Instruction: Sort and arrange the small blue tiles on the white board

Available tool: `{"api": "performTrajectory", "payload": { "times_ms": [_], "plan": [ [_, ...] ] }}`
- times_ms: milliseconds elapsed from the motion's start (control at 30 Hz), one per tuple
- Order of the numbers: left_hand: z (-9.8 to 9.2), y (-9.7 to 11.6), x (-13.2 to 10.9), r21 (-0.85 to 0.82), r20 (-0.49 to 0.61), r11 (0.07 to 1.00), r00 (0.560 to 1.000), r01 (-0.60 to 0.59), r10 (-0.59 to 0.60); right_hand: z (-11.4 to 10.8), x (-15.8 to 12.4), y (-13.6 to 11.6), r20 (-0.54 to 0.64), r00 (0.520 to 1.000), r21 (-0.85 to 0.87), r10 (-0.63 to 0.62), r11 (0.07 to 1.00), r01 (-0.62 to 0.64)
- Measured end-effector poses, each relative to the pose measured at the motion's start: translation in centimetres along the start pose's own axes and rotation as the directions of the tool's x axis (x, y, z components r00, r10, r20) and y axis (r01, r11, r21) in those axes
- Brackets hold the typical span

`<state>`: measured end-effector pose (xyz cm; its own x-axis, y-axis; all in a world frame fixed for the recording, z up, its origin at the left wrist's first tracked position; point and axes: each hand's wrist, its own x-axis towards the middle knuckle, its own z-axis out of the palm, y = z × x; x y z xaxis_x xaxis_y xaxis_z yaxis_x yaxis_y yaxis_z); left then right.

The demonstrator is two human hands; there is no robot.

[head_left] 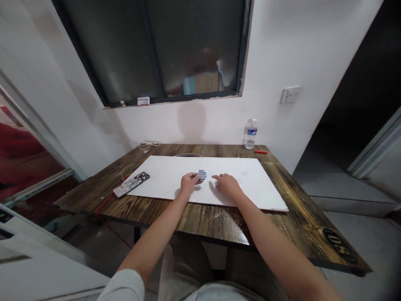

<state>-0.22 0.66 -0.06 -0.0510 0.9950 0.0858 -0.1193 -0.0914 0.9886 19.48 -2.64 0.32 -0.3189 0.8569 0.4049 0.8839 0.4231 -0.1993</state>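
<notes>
On white sheet [266, 184], well inside edges: left hand [189, 182] pinches blue piece [202, 174] (perhaps card); right hand [228, 184] flat.

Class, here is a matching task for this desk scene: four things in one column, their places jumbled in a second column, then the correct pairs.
1 water bottle
2 phone
3 red pen
4 small blue piece

A at the white sheet's left edge
B pinched in the left hand
C standing at the table's far right corner
D lying flat beside the bottle

Pairs: 1-C, 2-A, 3-D, 4-B
</notes>
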Motion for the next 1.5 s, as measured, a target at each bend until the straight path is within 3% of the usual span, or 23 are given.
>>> {"api": "performTrajectory", "payload": {
  "times_ms": [267,433,567,733,967,1100,1300,1500],
  "plan": [
    [-0.1,0.2,-0.1,0.005,-0.002,1.000,1.000,0.007,-0.007,-0.5,0.1,0.1,0.009,0.999,0.037,0.049,0.998,-0.050],
    [0.0,0.1,-0.1,-0.001,0.002,1.000,1.000,0.007,-0.007,-0.7,0.3,0.2,-0.140,0.988,0.193,0.063,0.981,-0.036],
    [0.0,0.0,0.0,0.013,0.010,1.000,1.000,0.009,-0.010,-0.6,0.3,-0.2,-0.193,0.980,0.316,0.051,0.949,0.013],
    [0.1,0.1,-0.3,0.025,0.054,1.000,0.999,0.003,-0.005,0.0,0.3,-0.8,-0.247,0.969,0.462,-0.001,0.879,0.118],
    [0.4,0.4,-0.7,0.059,0.100,0.998,0.995,0.006,-0.012,1.4,0.6,-1.0,-0.183,0.983,0.678,0.036,0.729,0.099],
    [0.5,0.5,-1.0,0.079,0.148,0.997,0.989,0.016,-0.028,1.3,0.7,-0.9,-0.254,0.965,0.614,0.062,0.781,0.111],
    [0.6,0.9,-1.6,0.133,0.291,0.991,0.956,-0.007,-0.032,0.6,0.7,-1.1,-0.368,0.930,0.499,-0.024,0.839,0.219],
    [0.5,1.2,-1.8,0.144,0.357,0.989,0.934,-0.019,-0.034,0.3,0.8,-0.6,-0.330,0.943,0.441,-0.029,0.879,0.181]
  ]
}}
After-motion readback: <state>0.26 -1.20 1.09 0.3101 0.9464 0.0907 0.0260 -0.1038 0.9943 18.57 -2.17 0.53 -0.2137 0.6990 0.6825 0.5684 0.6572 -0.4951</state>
